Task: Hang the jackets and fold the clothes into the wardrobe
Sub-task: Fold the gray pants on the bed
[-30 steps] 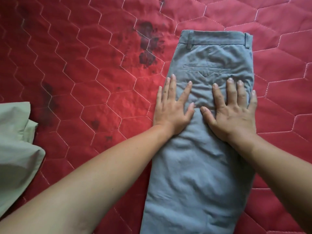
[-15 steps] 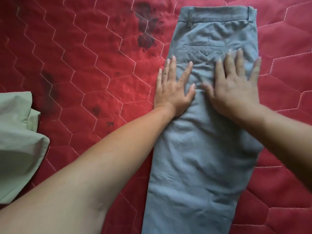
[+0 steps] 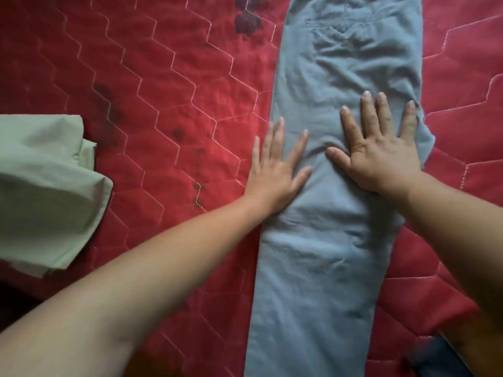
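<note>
Trousers (image 3: 326, 240) lie lengthwise on the red quilt (image 3: 163, 77), doubled leg over leg, with the back pocket near the top of my view. The waistband and hems are both out of frame.

Both hands are flat and hold nothing. My left hand (image 3: 277, 172) presses with straight fingers across the left edge, outer fingers on the quilt, thumb and forefinger on the cloth. My right hand (image 3: 381, 159) is spread on the cloth, its little finger by the right edge where the seat bulges out.

I judge this as smoothing after the first fold. Creases show above the right hand, and the crosswise folds are not yet made. A green garment (image 3: 40, 186) sits rumpled at the far left, apparently waiting its turn. I see no wardrobe, jackets or hangers, so most of the job is left.

The left edge runs fairly straight; the right one is uneven. Open quilt lies between the trousers and the green garment, and more lies to the right. Something dark and blurred (image 3: 435, 357) sits at the lower right corner.
</note>
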Available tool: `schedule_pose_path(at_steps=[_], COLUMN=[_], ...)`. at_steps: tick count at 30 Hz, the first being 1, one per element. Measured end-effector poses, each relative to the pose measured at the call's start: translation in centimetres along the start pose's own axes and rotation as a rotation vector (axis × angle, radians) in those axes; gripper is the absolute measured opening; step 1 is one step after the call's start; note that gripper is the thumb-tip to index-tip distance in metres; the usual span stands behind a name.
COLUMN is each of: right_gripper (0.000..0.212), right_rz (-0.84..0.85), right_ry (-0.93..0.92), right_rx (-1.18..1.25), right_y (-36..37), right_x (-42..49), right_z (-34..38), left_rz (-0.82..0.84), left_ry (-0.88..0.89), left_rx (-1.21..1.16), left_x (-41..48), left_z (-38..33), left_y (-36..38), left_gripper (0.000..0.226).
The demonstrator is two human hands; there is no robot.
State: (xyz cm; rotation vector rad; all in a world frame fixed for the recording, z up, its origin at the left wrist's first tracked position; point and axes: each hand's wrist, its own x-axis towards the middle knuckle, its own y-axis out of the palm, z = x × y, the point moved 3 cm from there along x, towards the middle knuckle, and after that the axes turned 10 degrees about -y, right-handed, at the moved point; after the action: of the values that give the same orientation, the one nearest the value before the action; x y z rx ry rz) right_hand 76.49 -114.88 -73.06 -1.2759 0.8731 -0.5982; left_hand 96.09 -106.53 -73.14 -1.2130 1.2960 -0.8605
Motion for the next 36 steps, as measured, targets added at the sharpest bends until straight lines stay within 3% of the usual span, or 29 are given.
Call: schedule_pose_path(at_steps=[4, 9, 14, 24, 32, 36], right_gripper=[0.075, 0.075, 0.077, 0.082, 0.084, 0.074], right_rz=[-0.052, -0.032, 0.068, 0.155, 0.206, 0.16], right_ry=[0.084, -0.08, -0.051, 0.069, 0.022, 0.112], right_rx=[0.092, 0.11, 0.108, 0.151, 0.12, 0.268], right_y=[0.2, 4.0, 5.8, 7.6, 9.3, 9.1], right_x=[-3.6, -18.0, -27.5, -35.9, -42.2, -45.0], right_z=[3.9, 12.7, 16.4, 19.5, 21.5, 23.1], left_rz=[0.027, 0.063, 0.129, 0.273, 0.263, 0.239], left_ry=[-0.025, -0.13, -0.107, -0.046, -0.094, -0.155], left_rx=[0.021, 0.042, 0.026, 0.06, 0.0, -0.124], left_x=[-10.4, -18.4, -24.5, -35.7, -41.3, -44.3], left_z=[1.6, 1.6, 1.8, 3.5, 3.2, 2.4], left_y=[2.6, 4.7, 5.4, 6.7, 7.7, 8.1], left_gripper=[0.069, 0.071, 0.072, 0.082, 0.081, 0.078])
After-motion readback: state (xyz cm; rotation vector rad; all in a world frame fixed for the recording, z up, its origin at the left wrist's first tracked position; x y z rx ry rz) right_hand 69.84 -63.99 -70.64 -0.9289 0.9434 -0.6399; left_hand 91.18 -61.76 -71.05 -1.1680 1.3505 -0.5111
